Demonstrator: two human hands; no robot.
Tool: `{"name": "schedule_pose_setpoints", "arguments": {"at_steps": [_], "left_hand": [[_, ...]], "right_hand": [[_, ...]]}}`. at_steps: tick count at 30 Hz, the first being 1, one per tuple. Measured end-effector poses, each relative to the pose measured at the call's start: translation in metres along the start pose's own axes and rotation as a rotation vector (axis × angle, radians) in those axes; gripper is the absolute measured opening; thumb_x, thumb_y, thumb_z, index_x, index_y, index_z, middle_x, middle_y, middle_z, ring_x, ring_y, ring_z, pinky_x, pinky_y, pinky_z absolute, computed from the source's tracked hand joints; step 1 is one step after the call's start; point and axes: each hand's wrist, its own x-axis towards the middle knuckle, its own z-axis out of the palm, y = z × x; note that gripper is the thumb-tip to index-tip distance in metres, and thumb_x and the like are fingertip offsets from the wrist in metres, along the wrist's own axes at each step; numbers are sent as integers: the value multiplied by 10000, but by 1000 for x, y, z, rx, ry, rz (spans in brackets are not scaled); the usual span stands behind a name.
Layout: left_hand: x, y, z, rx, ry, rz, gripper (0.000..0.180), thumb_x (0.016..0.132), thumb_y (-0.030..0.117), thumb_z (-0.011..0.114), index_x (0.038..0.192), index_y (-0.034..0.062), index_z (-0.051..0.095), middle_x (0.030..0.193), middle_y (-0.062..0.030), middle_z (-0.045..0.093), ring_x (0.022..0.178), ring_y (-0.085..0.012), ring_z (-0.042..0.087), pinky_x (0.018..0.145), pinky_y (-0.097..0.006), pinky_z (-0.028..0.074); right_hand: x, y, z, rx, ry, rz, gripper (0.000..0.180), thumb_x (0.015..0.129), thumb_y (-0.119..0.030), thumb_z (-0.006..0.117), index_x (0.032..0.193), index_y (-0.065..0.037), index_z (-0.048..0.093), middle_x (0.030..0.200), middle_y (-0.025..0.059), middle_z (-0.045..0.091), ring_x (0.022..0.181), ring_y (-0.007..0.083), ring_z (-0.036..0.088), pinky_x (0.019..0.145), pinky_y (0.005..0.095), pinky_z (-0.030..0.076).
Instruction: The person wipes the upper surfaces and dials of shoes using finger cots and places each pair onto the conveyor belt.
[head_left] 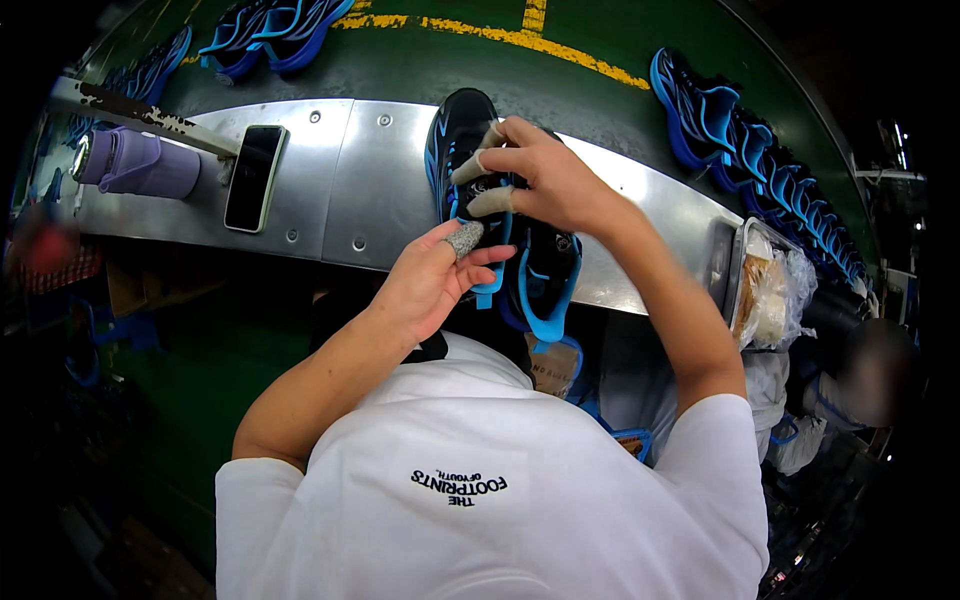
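A pair of black sneakers with bright blue trim lies on the metal bench in front of me, toes pointing away. My right hand (550,175) reaches over the left sneaker (462,120). Its bent fingers, in beige finger covers, press onto the lace and tongue area; the thumb is hidden. At that shoe's heel opening is my left hand (435,275), a grey cover on its thumb. The left fingers are apart and loosely stretched across the collar, with nothing visibly between them. Close beside stands the right sneaker (545,285), its heel overhanging the near bench edge.
On the metal bench (365,160) to the left lie a phone (256,178) and a purple bottle (150,165), near a worn metal bar (150,118). A row of sneakers (735,150) stands beyond at right; more sneakers (275,35) are far left. A tray with plastic-wrapped things (770,285) sits right.
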Motion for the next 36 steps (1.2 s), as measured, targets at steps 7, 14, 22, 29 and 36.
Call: {"name": "schedule_pose_setpoints", "arguments": {"at_steps": [7, 14, 22, 29, 36], "left_hand": [[2, -2, 3, 4, 48, -11, 283, 1008, 103, 430, 1257, -27, 471, 1202, -126, 553, 1148, -256, 584, 760, -275, 538], [-1, 2, 3, 48, 0, 13, 286, 1007, 97, 418, 1254, -38, 467, 1219, -156, 552, 1122, -243, 600, 782, -276, 537], [2, -3, 3, 37, 13, -20, 273, 1006, 88, 405, 1231, -52, 473, 1211, -182, 563, 1096, -250, 613, 774, -281, 547], [0, -2, 5, 46, -28, 77, 277, 993, 73, 402, 1212, -77, 481, 1215, -215, 554, 1122, -265, 592, 888, -322, 532], [-34, 1, 27, 1609, -177, 457, 302, 919, 177, 587, 1209, 107, 634, 1321, -235, 501, 1308, -387, 388, 1108, -449, 302]], "right_hand": [[0, -1, 3, 137, -141, -63, 283, 768, -135, 718, 1051, -118, 717, 941, 130, 523, 897, 291, 595, 814, 362, 502], [2, -11, -7, 80, -64, 138, 254, 785, -144, 702, 1039, -138, 720, 926, 131, 538, 871, 295, 595, 796, 365, 500], [-3, -15, 2, 73, -153, 71, 281, 795, -146, 699, 1075, -135, 708, 957, 136, 543, 898, 306, 602, 805, 380, 496], [-12, -10, 11, 154, 186, 202, 260, 771, -253, 727, 974, -92, 719, 913, 139, 662, 758, 327, 641, 708, 395, 513], [-85, 11, -47, 351, 163, 560, 271, 873, -275, 701, 1112, -150, 725, 902, 38, 657, 739, 118, 548, 662, 257, 452]]}}
